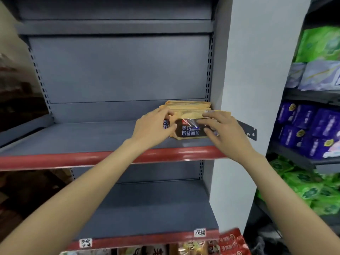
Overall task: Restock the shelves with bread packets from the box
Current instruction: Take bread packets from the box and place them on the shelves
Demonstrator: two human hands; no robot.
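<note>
Several tan and dark-brown bread packets (189, 130) stand in a row at the right end of the grey middle shelf (82, 137). My left hand (152, 127) grips the left edge of the front packet, thumb in front and fingers over its top. My right hand (222, 129) lies on the right side of the same packet, fingers spread across its front and top. The packets behind show only their tan tops. The box is not in view.
A red strip (73, 160) edges the shelf. A lower grey shelf (147, 208) has price tags; snack packs (231, 242) sit beneath. A white pillar (244, 89) stands right, beside racks of green packs (320, 45) and purple packs (311, 129).
</note>
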